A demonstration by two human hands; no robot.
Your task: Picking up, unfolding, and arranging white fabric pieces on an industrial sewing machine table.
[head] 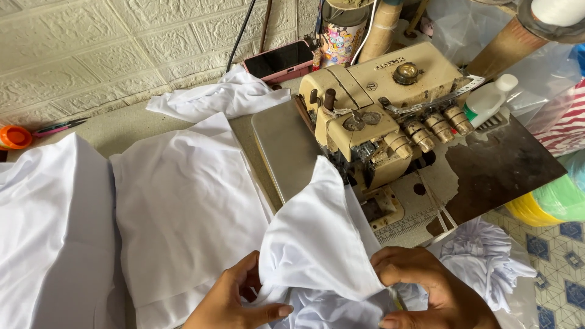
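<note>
Both my hands hold a piece of white fabric [320, 244] in front of a beige overlock sewing machine [378, 109]. My left hand [234, 298] grips the cloth's lower left edge, thumb underneath. My right hand [426, 286] pinches the right edge near the bottom of the view. The cloth's top corner rises toward the machine's needle area [356, 161]. The machine's grey metal plate [283, 143] lies just left of the fabric's peak.
Stacks of white fabric [183, 207] cover the table to the left. A pink phone [277, 61], a patterned can [338, 39], a white bottle [490, 97], scissors [58, 127] and an orange round object [13, 137] sit around. More white cloth [487, 256] hangs at right.
</note>
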